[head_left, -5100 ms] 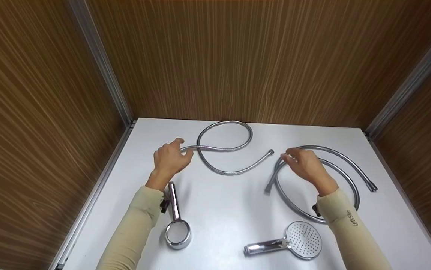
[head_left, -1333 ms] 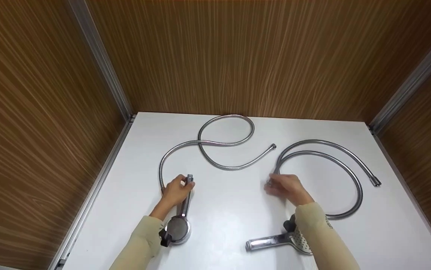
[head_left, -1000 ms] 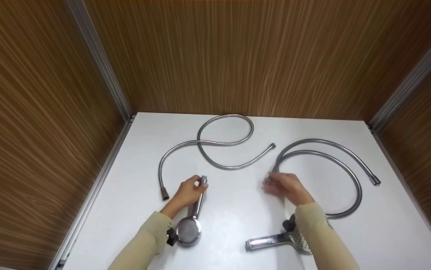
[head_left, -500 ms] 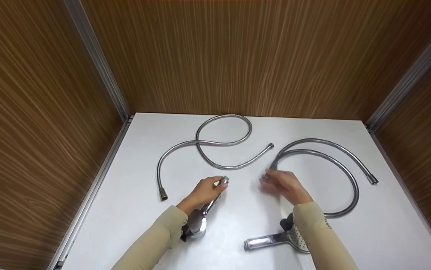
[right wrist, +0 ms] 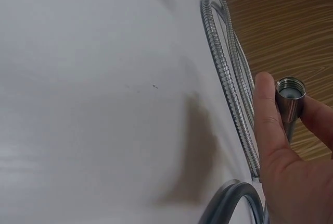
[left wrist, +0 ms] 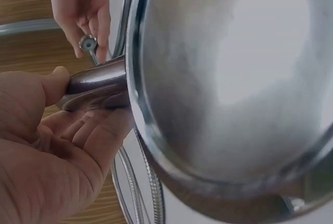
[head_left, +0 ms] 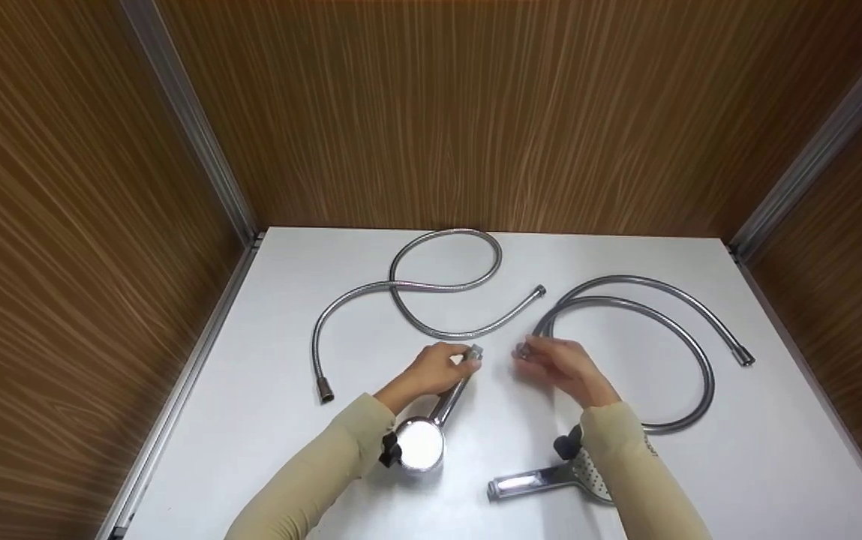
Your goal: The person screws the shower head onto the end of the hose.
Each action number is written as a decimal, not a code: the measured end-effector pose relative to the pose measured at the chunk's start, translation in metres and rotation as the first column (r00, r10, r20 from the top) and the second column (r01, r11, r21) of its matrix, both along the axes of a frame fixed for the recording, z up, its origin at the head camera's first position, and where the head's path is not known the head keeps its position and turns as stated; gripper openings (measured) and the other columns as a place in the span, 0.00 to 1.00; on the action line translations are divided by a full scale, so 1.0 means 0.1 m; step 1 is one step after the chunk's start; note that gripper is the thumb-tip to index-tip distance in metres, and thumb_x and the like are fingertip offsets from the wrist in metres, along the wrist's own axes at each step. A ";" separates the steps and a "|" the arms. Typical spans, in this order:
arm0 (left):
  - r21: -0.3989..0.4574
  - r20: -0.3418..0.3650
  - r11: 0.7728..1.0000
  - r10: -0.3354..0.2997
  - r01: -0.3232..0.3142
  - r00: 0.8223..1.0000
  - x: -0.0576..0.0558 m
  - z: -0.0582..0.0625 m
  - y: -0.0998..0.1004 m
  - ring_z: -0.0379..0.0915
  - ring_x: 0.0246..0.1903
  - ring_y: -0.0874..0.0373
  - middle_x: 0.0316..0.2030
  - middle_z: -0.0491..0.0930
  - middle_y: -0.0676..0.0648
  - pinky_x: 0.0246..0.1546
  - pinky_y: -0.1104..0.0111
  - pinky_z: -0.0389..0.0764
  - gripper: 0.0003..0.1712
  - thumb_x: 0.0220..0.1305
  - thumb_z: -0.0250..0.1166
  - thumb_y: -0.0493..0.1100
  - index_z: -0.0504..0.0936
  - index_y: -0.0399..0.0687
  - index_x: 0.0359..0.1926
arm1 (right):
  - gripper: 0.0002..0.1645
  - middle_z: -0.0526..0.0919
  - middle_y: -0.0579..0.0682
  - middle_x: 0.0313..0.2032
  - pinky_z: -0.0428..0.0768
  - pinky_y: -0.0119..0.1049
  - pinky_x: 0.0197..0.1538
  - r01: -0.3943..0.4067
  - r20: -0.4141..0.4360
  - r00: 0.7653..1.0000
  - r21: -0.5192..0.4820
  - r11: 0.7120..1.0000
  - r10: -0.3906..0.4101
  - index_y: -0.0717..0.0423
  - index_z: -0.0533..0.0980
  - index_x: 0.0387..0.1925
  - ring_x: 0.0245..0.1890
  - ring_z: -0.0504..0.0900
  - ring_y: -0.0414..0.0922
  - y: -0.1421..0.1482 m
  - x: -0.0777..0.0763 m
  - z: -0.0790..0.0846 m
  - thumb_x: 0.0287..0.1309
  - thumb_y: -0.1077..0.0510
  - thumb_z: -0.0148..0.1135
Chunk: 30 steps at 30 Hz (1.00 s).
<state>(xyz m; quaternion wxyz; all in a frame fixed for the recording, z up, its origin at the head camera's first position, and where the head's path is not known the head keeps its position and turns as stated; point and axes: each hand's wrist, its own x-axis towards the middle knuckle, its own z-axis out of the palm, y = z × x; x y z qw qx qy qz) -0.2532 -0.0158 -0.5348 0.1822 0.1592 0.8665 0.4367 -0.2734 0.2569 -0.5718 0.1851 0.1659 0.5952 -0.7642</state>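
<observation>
My left hand (head_left: 434, 369) grips the handle of a chrome shower head (head_left: 421, 445) just below its threaded end, which points up and to the right. In the left wrist view the shower head (left wrist: 229, 78) fills much of the frame, its round face towards the camera, with thumb and fingers around the handle. My right hand (head_left: 569, 367) pinches one end of a grey shower hose (head_left: 710, 375). The right wrist view shows that end as a metal nut (right wrist: 290, 101) with its inner thread facing out. A short gap separates the nut from the handle's threaded end.
A second shower head (head_left: 528, 484) lies near the front, partly hidden by the right sleeve. Farther back a thinner metal hose (head_left: 325, 390) lies looped on the white table (head_left: 235, 450). Wood-grain panels (head_left: 461, 112) rise at the back and both sides.
The left hand first took hold of the shower head and has since carried it right, towards the right hand. The right hand picked up the grey hose's end and moved slightly left.
</observation>
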 end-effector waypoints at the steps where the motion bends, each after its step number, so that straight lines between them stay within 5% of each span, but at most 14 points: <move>1: 0.002 0.003 1.000 -0.004 0.004 1.000 -0.01 0.01 0.02 0.71 0.17 0.63 0.23 0.83 0.44 0.19 0.75 0.73 0.25 0.77 0.63 0.52 0.81 0.45 0.67 | 0.23 0.92 0.52 0.40 0.87 0.40 0.58 -0.001 -0.003 1.000 -0.002 1.000 0.001 0.70 0.72 0.62 0.43 0.91 0.45 -0.01 0.00 0.00 0.73 0.61 0.63; 9: 0.025 0.050 1.000 -0.013 0.012 0.999 -0.02 0.04 0.15 0.76 0.19 0.61 0.21 0.78 0.53 0.26 0.60 0.88 0.24 0.75 0.65 0.52 0.82 0.46 0.66 | 0.23 0.92 0.52 0.40 0.84 0.44 0.64 0.000 0.001 1.000 -0.008 1.000 0.000 0.70 0.73 0.63 0.44 0.91 0.44 -0.06 0.00 0.03 0.73 0.60 0.63; 14: 0.083 0.079 0.996 -0.019 0.013 0.997 -0.03 0.04 0.22 0.76 0.17 0.60 0.20 0.78 0.51 0.23 0.62 0.87 0.23 0.75 0.66 0.51 0.84 0.45 0.63 | 0.15 0.91 0.55 0.43 0.78 0.49 0.70 -0.007 -0.035 0.999 -0.048 0.999 0.005 0.67 0.78 0.56 0.45 0.91 0.46 -0.08 -0.01 0.04 0.73 0.62 0.63; 23: 0.119 0.091 0.992 -0.056 0.045 0.994 -0.05 0.07 0.34 0.76 0.19 0.61 0.20 0.76 0.50 0.20 0.67 0.85 0.22 0.74 0.66 0.52 0.87 0.44 0.60 | 0.15 0.90 0.52 0.39 0.84 0.42 0.63 -0.017 -0.080 0.997 -0.094 0.995 0.010 0.71 0.78 0.54 0.42 0.91 0.44 -0.09 -0.02 0.05 0.73 0.64 0.63; 30: 0.125 0.108 0.991 -0.071 0.057 0.992 -0.04 0.06 0.44 0.76 0.19 0.61 0.20 0.77 0.51 0.19 0.70 0.82 0.21 0.74 0.66 0.52 0.87 0.44 0.59 | 0.06 0.90 0.51 0.39 0.87 0.36 0.56 -0.028 -0.088 0.996 -0.074 0.997 0.021 0.58 0.83 0.41 0.41 0.90 0.43 -0.08 0.01 0.06 0.74 0.63 0.61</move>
